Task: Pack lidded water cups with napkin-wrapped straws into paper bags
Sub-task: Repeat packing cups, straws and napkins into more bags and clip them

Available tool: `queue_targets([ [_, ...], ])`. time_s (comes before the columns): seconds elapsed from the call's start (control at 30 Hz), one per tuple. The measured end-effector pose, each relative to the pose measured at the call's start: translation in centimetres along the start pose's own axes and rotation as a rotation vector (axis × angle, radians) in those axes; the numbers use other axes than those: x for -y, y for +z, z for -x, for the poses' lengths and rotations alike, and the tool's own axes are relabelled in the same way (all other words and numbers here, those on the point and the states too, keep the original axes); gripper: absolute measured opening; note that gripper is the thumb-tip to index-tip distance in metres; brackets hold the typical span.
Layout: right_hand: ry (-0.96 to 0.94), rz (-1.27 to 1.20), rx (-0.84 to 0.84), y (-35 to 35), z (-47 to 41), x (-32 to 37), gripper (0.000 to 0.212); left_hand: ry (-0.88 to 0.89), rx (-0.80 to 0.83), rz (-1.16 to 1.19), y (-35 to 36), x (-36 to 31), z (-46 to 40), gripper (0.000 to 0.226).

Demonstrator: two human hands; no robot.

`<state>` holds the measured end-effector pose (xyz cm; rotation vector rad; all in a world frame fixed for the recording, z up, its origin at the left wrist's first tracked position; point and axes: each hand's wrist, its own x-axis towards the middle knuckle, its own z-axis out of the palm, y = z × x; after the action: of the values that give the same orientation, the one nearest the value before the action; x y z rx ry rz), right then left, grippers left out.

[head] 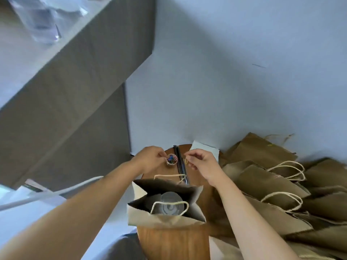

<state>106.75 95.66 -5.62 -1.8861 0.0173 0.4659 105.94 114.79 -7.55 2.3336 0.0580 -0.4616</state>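
An open brown paper bag (165, 219) stands on the round wooden table (174, 244) with a clear lidded cup (171, 203) upright inside it. Beyond the bag lie dark straws (181, 166) side by side. My left hand (150, 159) holds a small round container of coloured bands (171, 159) by its rim. My right hand (201, 163) pinches a thin yellow rubber band (186, 160) just above the straws. White napkins (205, 150) lie at the table's far edge.
A heap of flat brown paper bags with cord handles (281, 188) fills the right side. A grey cabinet (65, 102) stands at the left against the white wall. A white cable (47, 196) runs under my left forearm.
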Motion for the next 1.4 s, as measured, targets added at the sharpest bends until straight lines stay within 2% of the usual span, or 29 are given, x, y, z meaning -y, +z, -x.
queue_targets([
  [0.13, -0.036, 0.069, -0.028, 0.0, 4.7, 0.6, 0.017, 0.031, 0.003, -0.067, 0.4, -1.4, 5.3, 0.033],
  [0.23, -0.054, 0.104, -0.043, 0.1, 7.7, 0.3, 0.014, -0.002, -0.041, -0.015, 0.9, -0.8, 8.4, 0.041],
  [0.37, -0.034, 0.271, -0.053, 0.2, 11.0, -1.4, 0.012, -0.014, -0.009, -0.016, 1.5, 1.8, 10.4, 0.073],
  [0.53, 0.094, 0.37, -0.086, 0.1, 13.0, -4.8, 0.012, 0.021, 0.066, -0.416, 3.2, 2.2, 11.5, 0.122],
  [0.63, 0.114, 0.411, -0.019, 0.7, 13.0, -5.6, 0.011, 0.032, 0.049, -0.51, 4.2, 2.2, 11.2, 0.135],
  [0.8, 0.13, 0.611, 0.112, 2.6, 12.2, -5.3, 0.011, 0.081, -0.092, -0.397, 5.2, 1.9, 10.0, 0.127],
  [0.93, 0.048, 0.793, 0.11, 3.6, 11.3, -6.1, 0.016, 0.106, -0.071, -0.249, 5.8, 2.1, 9.0, 0.11],
  [0.97, -0.003, 0.838, 0.086, 3.6, 11.1, -6.4, 0.018, 0.108, -0.051, -0.235, 5.8, 2.1, 8.8, 0.098],
  [1.07, -0.154, 0.943, 0.0, 3.3, 10.7, -7.2, 0.02, 0.099, 0.022, -0.266, 5.3, 1.8, 8.3, 0.04],
  [1.13, -0.228, 0.976, -0.038, 3.3, 10.7, -7.7, 0.023, 0.074, 0.076, -0.287, 5.0, 1.5, 7.9, 0.02],
  [1.2, -0.317, 1.011, -0.117, 4.0, 11.0, -7.9, 0.022, 0.062, 0.094, -0.312, 5.1, 1.6, 7.2, 0.011],
  [1.27, -0.443, 0.998, -0.216, 4.7, 11.3, -7.5, 0.011, 0.047, 0.103, -0.299, 5.4, 1.7, 6.8, 0.007],
  [1.33, -0.532, 0.969, -0.187, 5.2, 11.4, -7.1, 0.007, 0.031, 0.108, -0.255, 5.5, 1.9, 6.3, 0.008],
  [1.4, -0.474, 0.856, -0.125, 5.5, 11.1, -6.3, 0.017, 0.024, 0.105, -0.236, 5.5, 2.0, 6.1, 0.008],
])
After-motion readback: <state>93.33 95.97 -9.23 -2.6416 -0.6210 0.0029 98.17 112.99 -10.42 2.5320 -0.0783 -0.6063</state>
